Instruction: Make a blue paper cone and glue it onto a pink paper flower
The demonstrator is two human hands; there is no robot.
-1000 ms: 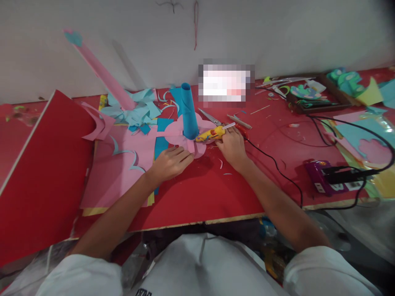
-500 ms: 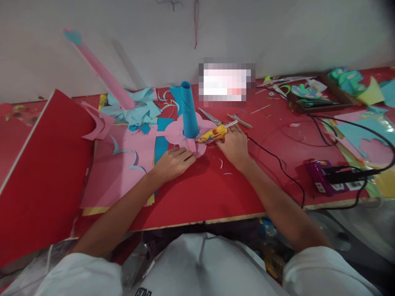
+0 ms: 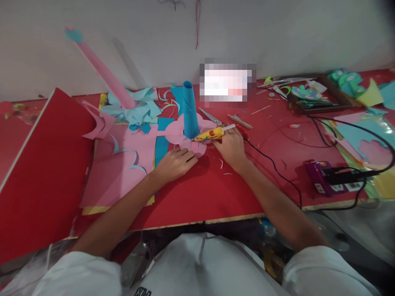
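A blue paper tube [image 3: 191, 111] stands upright on a pink paper flower [image 3: 174, 132] with rounded petals. My right hand [image 3: 232, 149] grips a yellow hot glue gun [image 3: 210, 135], a clear glue stick poking out of its back. The gun's nozzle points left, at the foot of the tube; whether it touches the paper I cannot tell. At the flower's near edge, my left hand [image 3: 177, 164] has its fingers closed on the near petal, its fingertips partly hidden. Just behind the glue gun lie open scissors [image 3: 212, 117].
Pink sheets [image 3: 123, 164] and a leaning red board [image 3: 49, 176] are on the left. Behind them rises a pink paper tube [image 3: 105, 72] amid blue scraps. A brown tray [image 3: 321, 107] sits back right; a purple box [image 3: 319, 176] with black cables lies near the front edge.
The glue gun's nozzle has shifted slightly left along the tube's foot, my right hand moving with it. My left hand stays at the petal, almost still.
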